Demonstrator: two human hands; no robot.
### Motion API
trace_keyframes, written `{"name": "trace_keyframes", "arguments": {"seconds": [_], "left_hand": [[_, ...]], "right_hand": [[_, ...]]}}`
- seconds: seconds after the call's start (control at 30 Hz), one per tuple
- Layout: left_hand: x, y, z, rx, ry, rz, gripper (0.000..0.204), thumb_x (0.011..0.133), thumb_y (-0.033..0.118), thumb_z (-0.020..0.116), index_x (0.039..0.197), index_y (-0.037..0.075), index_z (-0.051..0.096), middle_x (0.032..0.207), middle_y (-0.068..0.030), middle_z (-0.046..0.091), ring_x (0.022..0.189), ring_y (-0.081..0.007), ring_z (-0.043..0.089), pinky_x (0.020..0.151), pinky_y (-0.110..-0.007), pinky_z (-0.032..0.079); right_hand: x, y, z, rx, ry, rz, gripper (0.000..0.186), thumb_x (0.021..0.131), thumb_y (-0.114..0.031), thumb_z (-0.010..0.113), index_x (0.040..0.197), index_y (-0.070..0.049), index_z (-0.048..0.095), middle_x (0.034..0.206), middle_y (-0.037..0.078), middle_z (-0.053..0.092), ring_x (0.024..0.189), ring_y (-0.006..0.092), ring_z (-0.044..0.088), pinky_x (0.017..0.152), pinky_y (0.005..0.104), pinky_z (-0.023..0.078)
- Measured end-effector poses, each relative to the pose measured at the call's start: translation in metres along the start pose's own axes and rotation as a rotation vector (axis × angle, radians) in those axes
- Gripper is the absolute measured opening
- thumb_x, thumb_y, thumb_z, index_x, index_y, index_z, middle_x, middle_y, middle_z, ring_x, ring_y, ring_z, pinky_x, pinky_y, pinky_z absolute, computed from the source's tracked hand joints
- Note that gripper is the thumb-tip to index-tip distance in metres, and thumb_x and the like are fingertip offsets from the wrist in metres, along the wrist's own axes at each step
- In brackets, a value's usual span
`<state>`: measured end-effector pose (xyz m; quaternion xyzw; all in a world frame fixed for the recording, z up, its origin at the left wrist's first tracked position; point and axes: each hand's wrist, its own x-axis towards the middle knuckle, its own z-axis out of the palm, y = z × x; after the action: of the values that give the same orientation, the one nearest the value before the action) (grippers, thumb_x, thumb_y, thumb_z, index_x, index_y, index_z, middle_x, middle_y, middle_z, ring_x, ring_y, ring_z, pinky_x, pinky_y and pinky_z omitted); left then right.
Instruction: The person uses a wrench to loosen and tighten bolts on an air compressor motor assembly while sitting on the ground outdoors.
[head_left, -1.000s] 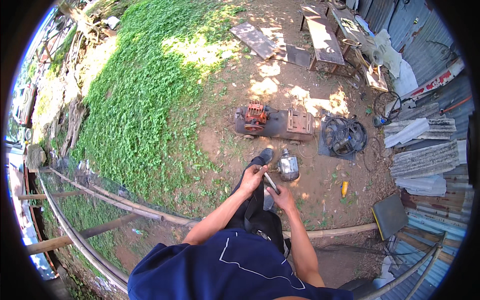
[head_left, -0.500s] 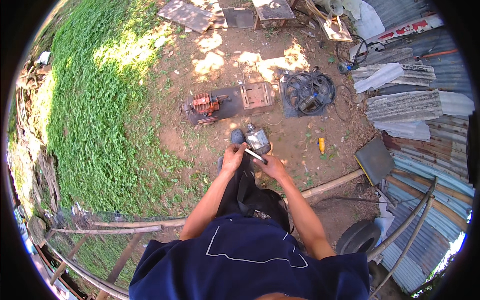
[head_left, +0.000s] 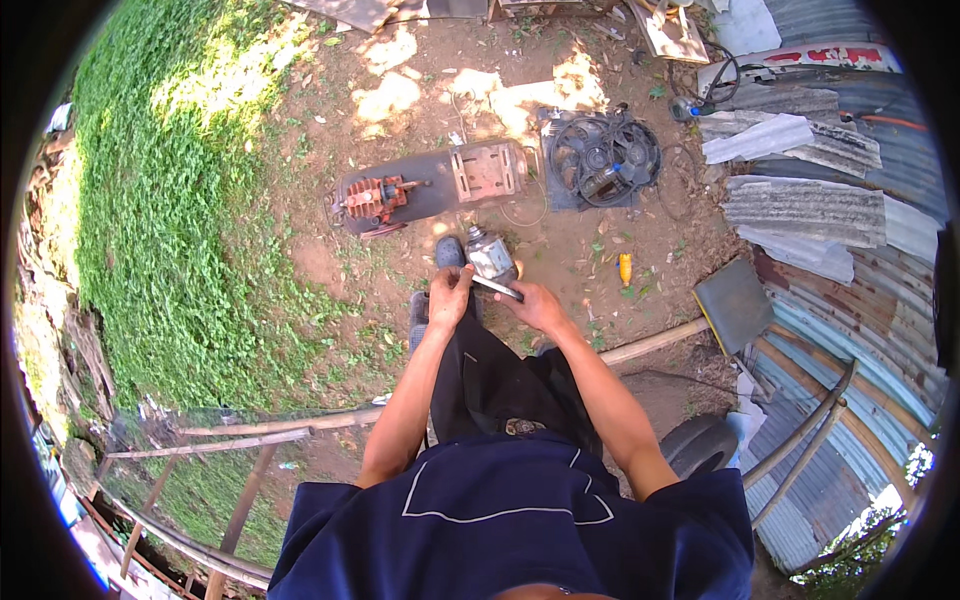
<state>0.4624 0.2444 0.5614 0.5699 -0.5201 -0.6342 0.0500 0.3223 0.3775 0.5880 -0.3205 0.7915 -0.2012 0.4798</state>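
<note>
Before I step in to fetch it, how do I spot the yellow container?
Find the grey corrugated sheets at the picture's right. Left of them, on soil below the black fan, is the small container. Bright yellow sets it apart from both.

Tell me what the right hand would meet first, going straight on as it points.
Past the pale rod it grips, the right hand would probably meet the bottle-shaped container first, though depth is unclear and it might pass above.
</note>
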Motion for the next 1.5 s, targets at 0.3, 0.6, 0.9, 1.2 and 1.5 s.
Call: {"name": "trace_keyframes", "arguments": {"seconds": [0.3,0.6,0.9,1.2,1.5], "left_hand": [[-0.018,0.013,0.151,-0.047,0.094,-0.008,0.031,0.094,0.03,0.063,0.098,-0.001,0.061,0.084,-0.0053,0.066,0.076,-0.0107,0.057,0.07,-0.026,0.044],[-0.103,0.045,0.281,-0.341,0.27,-0.151,0.026,0.096,0.027,0.06,0.101,0.001,0.061,0.07,-0.0035,0.061,0.047,-0.0085,0.052,0.043,-0.024,0.04],[-0.126,0.014,0.286,-0.129,0.663,-0.091,0.049,0.096,0.045,0.056,0.085,-0.001,0.069,0.054,0.0027,0.044,0.051,-0.0057,0.04,0.049,-0.024,0.03],[-0.16,-0.029,0.216,-0.377,0.821,-0.218,0.05,0.088,0.049,0.064,0.099,0.001,0.068,0.077,-0.0051,0.065,0.065,-0.0112,0.057,0.059,-0.025,0.042],[-0.114,-0.05,0.128,-0.607,0.836,-0.329,0.037,0.091,0.038,0.064,0.104,0.003,0.063,0.086,-0.0045,0.069,0.066,-0.0116,0.061,0.056,-0.025,0.045]], "right_hand": [[0.011,0.115,-0.12,-0.106,0.013,-0.189,0.039,0.086,-0.048,0.064,0.09,-0.009,0.069,0.069,0.017,0.064,0.068,0.0353,0.064,0.061,0.0444,0.048],[0.006,0.226,-0.197,0.011,-0.039,-0.122,0.048,0.087,-0.05,0.064,0.09,-0.002,0.068,0.069,0.018,0.061,0.064,0.0317,0.06,0.061,0.0406,0.046],[0.021,0.339,-0.22,0.009,-0.037,0.288,0.079,0.077,-0.076,0.055,0.076,0.002,0.068,0.07,0.018,0.066,0.072,0.0299,0.065,0.066,0.0437,0.047],[0.052,0.429,-0.218,0.011,0.023,0.416,0.07,0.091,-0.063,0.047,0.066,-0.002,0.069,0.061,0.012,0.064,0.059,0.0246,0.063,0.058,0.0413,0.046],[0.105,0.445,-0.184,0.035,0.174,0.533,0.051,0.094,-0.054,0.05,0.087,-0.007,0.07,0.066,0.006,0.063,0.044,0.0167,0.05,0.039,0.0336,0.039]]}}
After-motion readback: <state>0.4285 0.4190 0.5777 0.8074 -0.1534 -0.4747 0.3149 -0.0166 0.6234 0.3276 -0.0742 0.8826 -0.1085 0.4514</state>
